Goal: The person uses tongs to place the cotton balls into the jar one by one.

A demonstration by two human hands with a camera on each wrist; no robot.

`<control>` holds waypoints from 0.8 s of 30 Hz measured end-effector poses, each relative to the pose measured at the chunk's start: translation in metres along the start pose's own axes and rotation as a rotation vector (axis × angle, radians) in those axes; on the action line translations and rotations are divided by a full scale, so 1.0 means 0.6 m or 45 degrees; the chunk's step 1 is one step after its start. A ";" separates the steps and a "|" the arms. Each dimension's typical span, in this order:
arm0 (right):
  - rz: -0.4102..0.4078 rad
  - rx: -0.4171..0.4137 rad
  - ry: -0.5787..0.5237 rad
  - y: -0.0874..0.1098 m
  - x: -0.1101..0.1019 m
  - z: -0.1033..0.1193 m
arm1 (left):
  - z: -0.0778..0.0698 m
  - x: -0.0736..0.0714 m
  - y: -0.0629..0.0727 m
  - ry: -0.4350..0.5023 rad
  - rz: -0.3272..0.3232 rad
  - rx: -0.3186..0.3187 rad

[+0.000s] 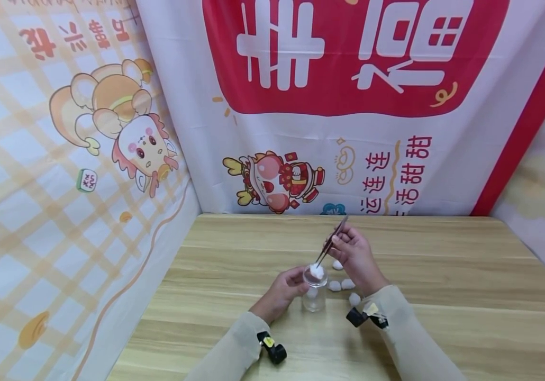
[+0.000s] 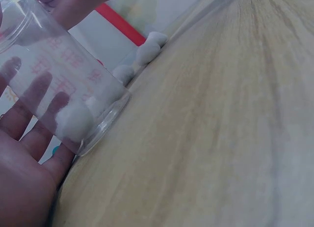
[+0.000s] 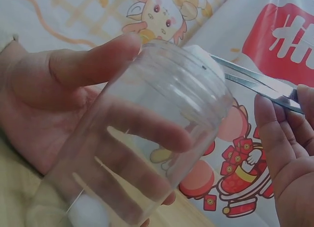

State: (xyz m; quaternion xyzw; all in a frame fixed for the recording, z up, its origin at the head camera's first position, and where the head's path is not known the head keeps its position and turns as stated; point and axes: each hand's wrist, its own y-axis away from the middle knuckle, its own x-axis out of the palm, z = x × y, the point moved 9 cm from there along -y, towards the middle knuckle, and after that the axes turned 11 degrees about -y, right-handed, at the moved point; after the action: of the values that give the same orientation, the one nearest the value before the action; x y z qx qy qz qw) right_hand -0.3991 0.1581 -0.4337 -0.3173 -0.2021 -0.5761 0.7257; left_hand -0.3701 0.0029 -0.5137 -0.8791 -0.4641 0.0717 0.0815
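A clear plastic jar (image 1: pixel 314 304) stands upright on the table, its mouth uncovered. My left hand (image 1: pixel 283 291) grips it from the left, thumb on the near side and fingers behind the wall. My right hand (image 1: pixel 357 259) pinches metal tweezers (image 1: pixel 332 242) that slant down to the jar's mouth. Between their tips is a white cotton ball (image 1: pixel 317 271), right at the rim; the right wrist view shows the tweezers (image 3: pixel 260 82) meeting this cotton ball (image 3: pixel 203 60) there. Another cotton ball (image 2: pixel 74 120) lies at the bottom inside the jar.
Several loose cotton balls (image 1: pixel 347 284) lie on the wooden table (image 1: pixel 444 264) right of the jar, some close beneath my right wrist. A printed cloth (image 1: pixel 272 132) hangs behind the table's far edge, and a checked one (image 1: pixel 63 211) stands along the left.
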 end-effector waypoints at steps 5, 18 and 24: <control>0.004 0.021 0.042 0.003 -0.002 -0.003 | -0.004 0.004 0.000 -0.050 0.038 0.028; -0.056 0.052 0.072 0.008 -0.011 0.000 | 0.003 0.010 -0.003 -0.099 0.096 0.020; -0.036 0.020 0.040 0.008 -0.011 0.008 | 0.003 0.008 -0.004 -0.113 0.115 0.007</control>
State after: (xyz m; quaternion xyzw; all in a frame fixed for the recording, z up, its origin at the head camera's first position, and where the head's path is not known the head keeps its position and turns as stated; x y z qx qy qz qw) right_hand -0.3958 0.1670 -0.4357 -0.2998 -0.1998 -0.5896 0.7229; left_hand -0.3694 0.0085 -0.5154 -0.8948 -0.4270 0.1154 0.0600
